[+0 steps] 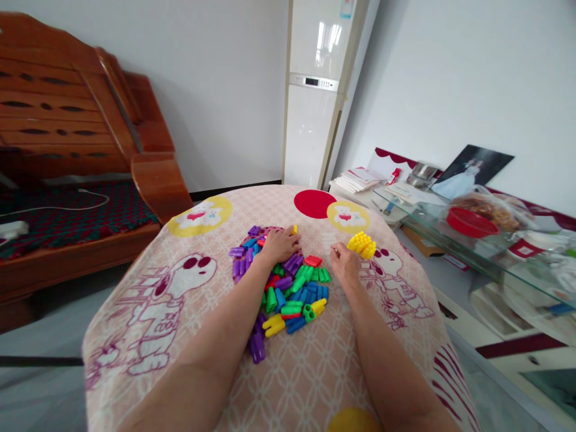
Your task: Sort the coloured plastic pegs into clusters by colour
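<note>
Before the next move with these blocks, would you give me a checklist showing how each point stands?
1. Left hand at the mixed pile: ok.
2. Block secure in its fingers: cannot tell; the grip is unclear.
3. Right hand next to the yellow cluster: ok.
4. Right hand empty: cannot tell; its fingers are curled.
5. Mixed pile free of yellow blocks: not ok; some lie at its near side.
6. Mixed pile away from the table's edge: ok.
</note>
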`<state>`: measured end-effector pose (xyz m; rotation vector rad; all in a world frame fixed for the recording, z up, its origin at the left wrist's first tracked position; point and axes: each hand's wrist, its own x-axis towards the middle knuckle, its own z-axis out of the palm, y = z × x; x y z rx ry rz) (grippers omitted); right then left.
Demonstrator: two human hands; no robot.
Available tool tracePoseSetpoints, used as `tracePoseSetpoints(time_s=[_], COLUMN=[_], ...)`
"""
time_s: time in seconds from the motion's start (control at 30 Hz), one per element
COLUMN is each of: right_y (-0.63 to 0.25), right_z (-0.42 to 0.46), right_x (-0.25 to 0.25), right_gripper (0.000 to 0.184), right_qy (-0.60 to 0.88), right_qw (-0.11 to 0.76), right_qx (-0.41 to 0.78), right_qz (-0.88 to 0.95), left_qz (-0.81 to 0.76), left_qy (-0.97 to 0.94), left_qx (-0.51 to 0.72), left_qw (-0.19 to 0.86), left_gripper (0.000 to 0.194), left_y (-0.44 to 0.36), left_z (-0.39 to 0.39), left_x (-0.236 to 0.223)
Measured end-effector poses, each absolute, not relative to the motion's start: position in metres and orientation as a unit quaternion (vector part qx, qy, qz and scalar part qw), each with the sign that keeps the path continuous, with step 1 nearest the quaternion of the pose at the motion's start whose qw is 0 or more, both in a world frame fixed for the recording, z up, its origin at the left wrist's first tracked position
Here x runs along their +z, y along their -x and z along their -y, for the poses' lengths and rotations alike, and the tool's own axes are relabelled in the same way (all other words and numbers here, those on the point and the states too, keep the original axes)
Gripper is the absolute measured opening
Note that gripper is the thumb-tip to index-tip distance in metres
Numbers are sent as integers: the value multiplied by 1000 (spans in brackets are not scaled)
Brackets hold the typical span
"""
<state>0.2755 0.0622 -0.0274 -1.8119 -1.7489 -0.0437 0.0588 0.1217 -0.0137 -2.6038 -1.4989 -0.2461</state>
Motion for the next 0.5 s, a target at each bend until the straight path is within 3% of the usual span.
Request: tracePoseSetpoints(time_s=[0.13,0.27,0.5], right_y=[-274,-275,-276], right_z=[-61,-62,-61], right_x=[-29,-29,-23], right_gripper=[26,25,43], right_qy=[673,648,541], right_qw=[328,403,523], right_qx=[-1,55,378], right_qz=[663,644,539], left_qz=[534,504,320], left_qy=[835,844,855], left_qx=[-123,-176,-246], left_qw=[59,-49,-326], left_gripper=[40,36,39], left_y=[-58,-55,-68], left_z=[-121,-116,-94], left_x=[-14,2,32])
